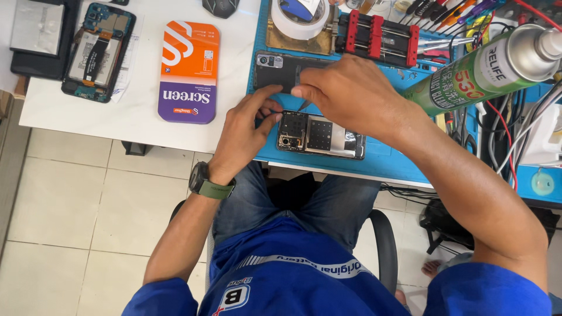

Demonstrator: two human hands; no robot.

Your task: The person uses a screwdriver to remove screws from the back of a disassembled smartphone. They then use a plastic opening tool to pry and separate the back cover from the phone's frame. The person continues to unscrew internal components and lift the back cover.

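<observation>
With its back cover (281,69) already off beside it, the opened phone (321,134) lies at the blue mat's (386,161) near edge, where our left hand (249,131) pinches its corner and our right hand (351,93) clamps tweezers (304,106) over still-mounted internals.

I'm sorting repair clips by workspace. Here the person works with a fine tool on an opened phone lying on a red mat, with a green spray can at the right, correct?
Not quite: the mat under the opened phone is blue, not red, as the head view shows. The rest holds: the right hand holds a fine tool over the phone, the left hand steadies it, and a green spray can lies at the right.
</observation>
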